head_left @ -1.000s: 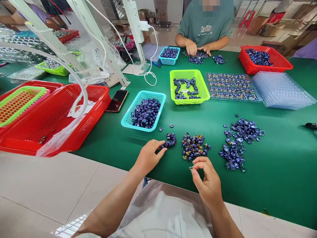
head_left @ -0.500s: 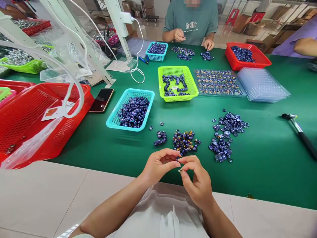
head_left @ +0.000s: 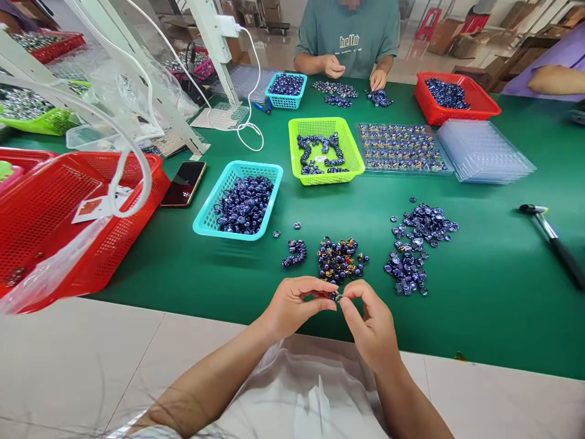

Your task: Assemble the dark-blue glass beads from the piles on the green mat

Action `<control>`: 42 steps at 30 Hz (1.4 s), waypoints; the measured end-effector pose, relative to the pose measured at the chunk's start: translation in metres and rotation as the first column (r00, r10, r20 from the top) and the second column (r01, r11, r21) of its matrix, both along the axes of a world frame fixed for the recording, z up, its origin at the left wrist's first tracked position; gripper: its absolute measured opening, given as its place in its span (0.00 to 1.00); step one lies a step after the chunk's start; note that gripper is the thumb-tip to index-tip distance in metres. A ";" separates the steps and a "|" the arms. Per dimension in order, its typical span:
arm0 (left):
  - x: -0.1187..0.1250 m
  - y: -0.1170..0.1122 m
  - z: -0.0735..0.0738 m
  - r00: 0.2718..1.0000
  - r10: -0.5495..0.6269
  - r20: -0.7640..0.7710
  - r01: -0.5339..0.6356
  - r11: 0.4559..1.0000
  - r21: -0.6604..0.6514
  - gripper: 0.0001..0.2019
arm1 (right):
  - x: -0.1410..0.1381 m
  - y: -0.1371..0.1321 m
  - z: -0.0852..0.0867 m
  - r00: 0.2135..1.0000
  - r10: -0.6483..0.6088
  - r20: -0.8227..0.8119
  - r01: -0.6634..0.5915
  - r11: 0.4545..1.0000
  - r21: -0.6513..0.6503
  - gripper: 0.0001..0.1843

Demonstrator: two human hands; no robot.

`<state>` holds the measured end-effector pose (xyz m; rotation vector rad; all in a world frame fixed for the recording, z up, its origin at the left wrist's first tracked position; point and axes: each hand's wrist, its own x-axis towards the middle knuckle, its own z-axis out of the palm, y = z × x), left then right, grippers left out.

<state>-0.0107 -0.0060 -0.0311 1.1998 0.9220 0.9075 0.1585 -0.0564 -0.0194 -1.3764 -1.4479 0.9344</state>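
Observation:
My left hand (head_left: 297, 305) pinches a small dark shiny metal piece (head_left: 333, 296) between thumb and fingertips, just over the table's near edge. Opposite it, the thumb and forefinger of my right hand (head_left: 372, 323) are closed on a tiny piece at the same spot, too small to name. The fingertips of both hands almost meet. Right beyond them lies a pile of dark blue round pieces with orange and yellow parts (head_left: 342, 259). A curved row of dark rings (head_left: 295, 253) is to its left, and a heap of flat dark blue discs (head_left: 409, 271) to its right.
Blue basket (head_left: 201, 225), green basket (head_left: 356, 143) and red basket (head_left: 484, 110) hold dark pieces. A filled clear tray (head_left: 402, 149) and stacked trays (head_left: 484, 152) stand behind. A phone (head_left: 183, 183) lies left, a hammer (head_left: 555, 238) right. A co-worker (head_left: 350, 36) sits opposite.
My right hand's fingertips have moved up and slightly right, level with the piece in my left hand. The view has shifted slightly. The co-worker's raised hand is lower.

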 end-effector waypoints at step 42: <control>0.006 0.001 0.013 0.996 0.067 0.054 -0.042 0.930 -0.366 0.06 | 0.012 -0.008 -0.030 0.995 0.036 -0.088 -0.036 0.999 0.000 0.07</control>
